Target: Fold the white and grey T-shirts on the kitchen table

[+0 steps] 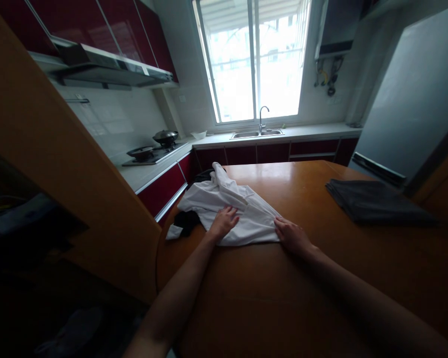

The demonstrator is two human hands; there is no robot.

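Observation:
A white shirt (252,223) lies partly spread and rumpled on the wooden table (283,184), its far left part bunched up. My left hand (224,222) rests on the middle of the shirt, palm down with the fingers stretched out. At the shirt's right corner, my right hand (290,234) has its fingers closed on the edge of the cloth; its thumb is hidden. Black cloth (188,221) shows at the shirt's left side, with a small white piece of fabric (174,231) beside it.
Folded dark grey cloth (373,201) lies on the table's right side. Beyond the table are a counter with a sink (257,134) and a stove (155,155) carrying two pans. A wooden panel (97,199) stands close on the left, a fridge (414,94) on the right.

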